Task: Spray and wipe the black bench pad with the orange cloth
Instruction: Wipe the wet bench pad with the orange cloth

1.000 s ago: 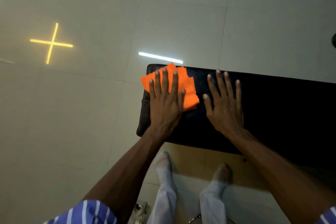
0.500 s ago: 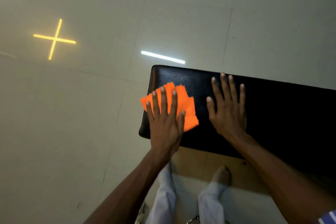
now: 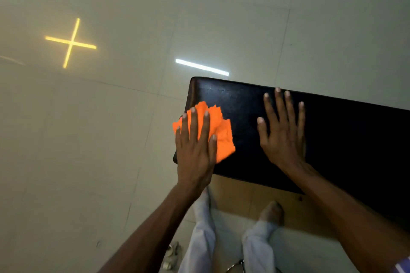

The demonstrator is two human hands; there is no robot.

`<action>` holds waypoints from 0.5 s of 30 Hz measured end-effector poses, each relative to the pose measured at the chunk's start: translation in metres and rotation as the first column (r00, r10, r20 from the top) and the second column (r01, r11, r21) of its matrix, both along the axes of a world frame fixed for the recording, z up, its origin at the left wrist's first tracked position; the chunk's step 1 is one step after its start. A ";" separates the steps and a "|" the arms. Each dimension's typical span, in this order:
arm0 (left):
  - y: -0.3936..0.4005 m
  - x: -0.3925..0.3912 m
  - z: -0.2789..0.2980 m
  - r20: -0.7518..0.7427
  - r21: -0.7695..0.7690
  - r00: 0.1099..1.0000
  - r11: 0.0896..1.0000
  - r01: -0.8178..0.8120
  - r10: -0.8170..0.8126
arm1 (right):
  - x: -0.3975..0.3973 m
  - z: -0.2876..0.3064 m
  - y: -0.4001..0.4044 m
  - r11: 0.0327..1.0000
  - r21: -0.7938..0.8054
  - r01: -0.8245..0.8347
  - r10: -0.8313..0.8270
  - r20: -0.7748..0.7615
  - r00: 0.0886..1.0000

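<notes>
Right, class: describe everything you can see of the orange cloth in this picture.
The cloth is bright orange, soft-looking fabric, bunched and creased rather than folded neatly, with ragged edges. It lies on the near left end of the black pad, and its left corner reaches just past the pad's left edge. The left hand presses flat on it with straight fingers, covering much of it. The right hand rests on the pad beside it, not touching it.

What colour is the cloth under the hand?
Bright orange: the cloth shows best in the head view, on the black pad.
</notes>
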State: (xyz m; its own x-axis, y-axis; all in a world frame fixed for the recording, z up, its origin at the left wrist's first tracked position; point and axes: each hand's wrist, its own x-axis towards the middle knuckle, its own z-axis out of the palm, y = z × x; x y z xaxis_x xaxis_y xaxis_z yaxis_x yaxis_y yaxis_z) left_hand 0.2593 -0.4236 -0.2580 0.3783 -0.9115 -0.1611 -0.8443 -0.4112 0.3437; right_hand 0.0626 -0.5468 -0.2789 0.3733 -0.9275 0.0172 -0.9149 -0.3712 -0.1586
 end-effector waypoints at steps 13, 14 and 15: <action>-0.005 0.016 -0.013 -0.031 -0.027 0.999 1.000 -0.014 0.014 | -0.003 -0.004 0.000 1.000 -0.021 -0.018 0.018 0.001 1.000; 0.014 0.007 -0.012 -0.049 -0.054 0.996 0.996 -0.072 0.070 | -0.003 -0.004 0.000 1.000 -0.018 -0.021 0.021 -0.001 1.000; 0.029 -0.006 -0.012 -0.043 -0.068 0.991 0.989 -0.128 0.125 | -0.003 -0.004 0.001 1.000 -0.017 -0.021 0.021 -0.005 1.000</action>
